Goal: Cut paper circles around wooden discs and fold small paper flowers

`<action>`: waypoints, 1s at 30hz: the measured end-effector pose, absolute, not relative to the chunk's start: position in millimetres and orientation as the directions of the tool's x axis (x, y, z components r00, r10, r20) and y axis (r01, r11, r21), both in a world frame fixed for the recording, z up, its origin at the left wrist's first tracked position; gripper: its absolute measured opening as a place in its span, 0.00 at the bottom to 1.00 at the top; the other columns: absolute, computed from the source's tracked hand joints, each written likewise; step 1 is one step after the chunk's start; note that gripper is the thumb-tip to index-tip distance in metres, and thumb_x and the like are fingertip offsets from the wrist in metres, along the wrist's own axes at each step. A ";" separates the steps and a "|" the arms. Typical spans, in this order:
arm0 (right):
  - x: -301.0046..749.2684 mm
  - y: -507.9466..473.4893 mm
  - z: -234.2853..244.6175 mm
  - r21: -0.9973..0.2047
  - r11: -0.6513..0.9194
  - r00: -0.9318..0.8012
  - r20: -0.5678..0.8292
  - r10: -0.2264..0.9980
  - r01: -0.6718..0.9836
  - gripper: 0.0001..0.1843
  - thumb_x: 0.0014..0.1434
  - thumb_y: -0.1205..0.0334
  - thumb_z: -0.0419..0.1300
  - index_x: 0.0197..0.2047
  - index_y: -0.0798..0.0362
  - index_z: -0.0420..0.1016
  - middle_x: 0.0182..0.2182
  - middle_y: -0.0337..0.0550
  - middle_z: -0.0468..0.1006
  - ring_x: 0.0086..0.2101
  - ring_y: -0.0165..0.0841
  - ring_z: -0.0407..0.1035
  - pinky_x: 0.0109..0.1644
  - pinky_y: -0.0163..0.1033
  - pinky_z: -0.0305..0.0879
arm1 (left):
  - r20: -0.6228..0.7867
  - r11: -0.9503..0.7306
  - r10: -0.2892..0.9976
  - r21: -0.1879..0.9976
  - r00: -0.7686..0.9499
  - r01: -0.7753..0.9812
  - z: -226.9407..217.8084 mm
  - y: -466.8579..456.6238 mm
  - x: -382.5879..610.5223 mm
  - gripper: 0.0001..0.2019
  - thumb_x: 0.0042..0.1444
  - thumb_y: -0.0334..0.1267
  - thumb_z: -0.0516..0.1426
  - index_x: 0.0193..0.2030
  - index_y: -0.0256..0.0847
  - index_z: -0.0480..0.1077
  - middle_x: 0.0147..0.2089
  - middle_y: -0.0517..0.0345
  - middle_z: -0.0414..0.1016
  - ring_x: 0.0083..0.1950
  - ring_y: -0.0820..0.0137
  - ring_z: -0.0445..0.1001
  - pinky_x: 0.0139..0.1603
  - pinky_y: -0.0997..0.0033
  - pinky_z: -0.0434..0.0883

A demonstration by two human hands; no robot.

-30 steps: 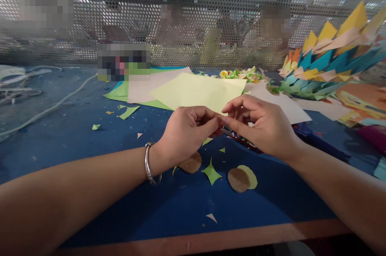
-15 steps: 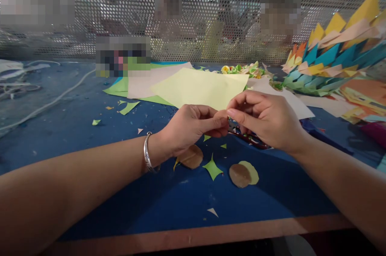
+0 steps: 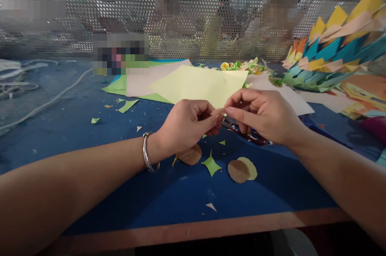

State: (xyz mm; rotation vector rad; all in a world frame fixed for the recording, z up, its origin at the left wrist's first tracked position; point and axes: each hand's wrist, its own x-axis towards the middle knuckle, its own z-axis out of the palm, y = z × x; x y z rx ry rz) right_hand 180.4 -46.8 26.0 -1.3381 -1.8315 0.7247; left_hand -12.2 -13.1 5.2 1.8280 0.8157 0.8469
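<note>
My left hand (image 3: 191,121), with a silver bangle (image 3: 146,152) at the wrist, is closed in a pinch. My right hand (image 3: 265,115) pinches too, its thumb and forefinger meeting the left fingertips. Whatever lies between them is too small and too hidden to name. Just below the fingers rests a pair of scissors (image 3: 258,140) with dark red handles, partly covered by my right hand. Nearer me on the blue table lie a brown paper disc (image 3: 193,155), a green four-pointed paper scrap (image 3: 212,166), and another brown disc (image 3: 238,171) overlapping a pale yellow one (image 3: 252,168).
Behind my hands, a pale yellow sheet (image 3: 199,83) overlaps pink and green sheets. Folded paper points form a large colourful model (image 3: 337,50) at right. A white cord (image 3: 60,97) runs along the left. Perforated metal mesh (image 3: 193,26) stands behind, with blurred people beyond.
Both hands stay pinched together, with the joined fingertips slightly further left. More of the scissors' blades shows between them. The whole view has shifted slightly.
</note>
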 end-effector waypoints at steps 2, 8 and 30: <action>180.8 -46.4 26.2 -0.798 0.276 -0.168 0.220 0.961 0.535 0.07 0.59 0.58 0.63 0.35 0.53 0.75 0.14 0.32 0.70 0.14 0.26 0.65 0.17 0.31 0.58 | 0.250 -0.405 0.810 0.893 0.530 0.197 3.8 -12.8 -12.5 0.14 0.60 0.41 0.60 0.25 0.37 0.72 0.24 0.58 0.77 0.26 0.75 0.76 0.28 0.79 0.72; 183.3 -45.3 27.6 -0.793 0.277 -0.182 0.211 0.960 0.543 0.06 0.59 0.59 0.63 0.34 0.51 0.75 0.14 0.32 0.71 0.15 0.26 0.64 0.18 0.33 0.58 | 0.249 -0.426 0.799 0.876 0.547 0.225 6.4 -14.8 -13.5 0.14 0.62 0.42 0.58 0.29 0.37 0.76 0.28 0.57 0.80 0.30 0.74 0.78 0.31 0.78 0.74; 191.2 -36.0 18.1 -0.593 0.302 -0.336 0.055 0.940 0.746 0.08 0.54 0.59 0.63 0.28 0.53 0.71 0.19 0.35 0.70 0.21 0.28 0.62 0.24 0.34 0.53 | 0.456 -0.901 0.400 0.353 0.795 0.252 7.6 -32.3 -12.4 0.11 0.62 0.41 0.59 0.49 0.41 0.76 0.50 0.47 0.74 0.51 0.61 0.70 0.54 0.60 0.69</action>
